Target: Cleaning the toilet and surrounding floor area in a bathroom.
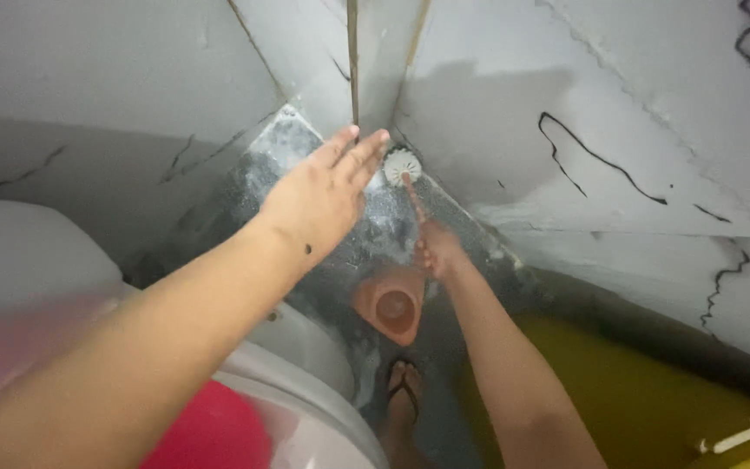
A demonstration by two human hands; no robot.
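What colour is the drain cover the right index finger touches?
White, the round drain cover in the floor corner; head view shows it, under the right hand.

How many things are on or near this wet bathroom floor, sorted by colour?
White: 2, round white plastic floor drain cover and white ceramic toilet
Orange: 1, orange plastic cup
Yellow: 1, yellow plastic tub
Red: 1, red rounded thing
Dark: 1, dark flip-flop sandal
Total: 6
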